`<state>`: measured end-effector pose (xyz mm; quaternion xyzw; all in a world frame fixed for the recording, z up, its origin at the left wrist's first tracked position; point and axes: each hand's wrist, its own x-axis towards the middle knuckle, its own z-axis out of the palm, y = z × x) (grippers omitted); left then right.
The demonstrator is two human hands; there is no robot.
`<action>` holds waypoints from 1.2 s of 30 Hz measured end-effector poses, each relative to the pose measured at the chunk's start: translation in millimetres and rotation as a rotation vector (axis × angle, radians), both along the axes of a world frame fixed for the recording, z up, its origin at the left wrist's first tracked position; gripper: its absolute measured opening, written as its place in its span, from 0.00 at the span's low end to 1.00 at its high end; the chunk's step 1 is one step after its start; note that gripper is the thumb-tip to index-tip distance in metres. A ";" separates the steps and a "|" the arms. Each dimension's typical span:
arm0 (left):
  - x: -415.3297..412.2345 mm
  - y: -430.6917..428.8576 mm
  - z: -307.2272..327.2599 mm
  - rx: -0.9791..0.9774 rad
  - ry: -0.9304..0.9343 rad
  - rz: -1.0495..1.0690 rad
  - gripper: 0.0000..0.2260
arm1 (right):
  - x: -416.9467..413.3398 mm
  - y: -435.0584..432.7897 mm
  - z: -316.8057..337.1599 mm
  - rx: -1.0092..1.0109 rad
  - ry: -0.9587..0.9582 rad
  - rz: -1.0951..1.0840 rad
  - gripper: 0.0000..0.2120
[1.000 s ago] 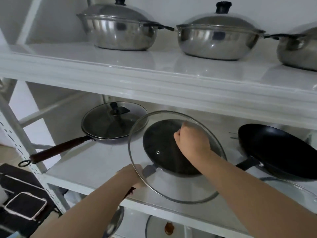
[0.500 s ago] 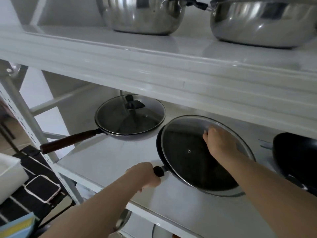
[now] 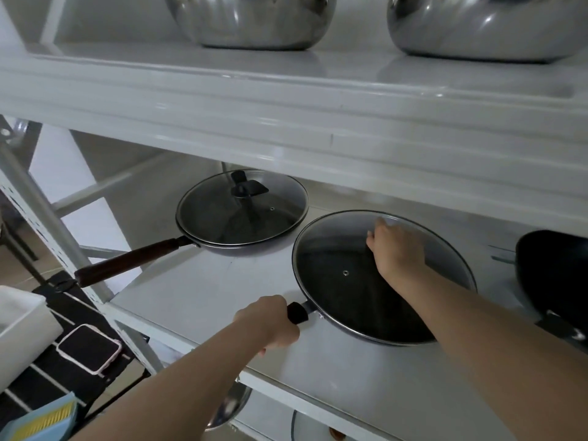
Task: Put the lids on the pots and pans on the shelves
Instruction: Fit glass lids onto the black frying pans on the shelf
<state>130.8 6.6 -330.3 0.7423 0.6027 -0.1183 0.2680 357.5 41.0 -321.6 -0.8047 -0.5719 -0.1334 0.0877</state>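
Observation:
A black frying pan sits on the middle shelf with a round glass lid lying flat on it. My right hand is on top of the lid, closed over its knob, which is hidden under the fingers. My left hand grips the pan's black handle at the shelf's front. To the left a second pan with a wooden handle carries its own glass lid. At the right edge another black pan stands without a lid.
Two steel pots stand on the upper shelf, whose thick front edge overhangs the pans. A perforated metal upright frames the left side. A white box and a black striped mat lie below left.
The lid was held tilted above the pan a second ago; it now lies flat on it. My left hand has kept hold of the handle. My view has moved closer and lower.

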 end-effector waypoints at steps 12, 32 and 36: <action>0.9 7.6 -2.4 0.080 0.053 -0.019 0.02 | -1.7 -0.8 -6.6 0.034 0.008 -0.044 0.20; -13.4 -5.8 7.0 0.474 0.067 -0.151 0.18 | -20.2 -65.1 14.3 0.081 0.339 -0.089 0.28; -16.0 -27.6 27.5 0.629 0.010 -0.220 0.15 | -29.6 -99.9 28.2 0.054 0.363 -0.094 0.29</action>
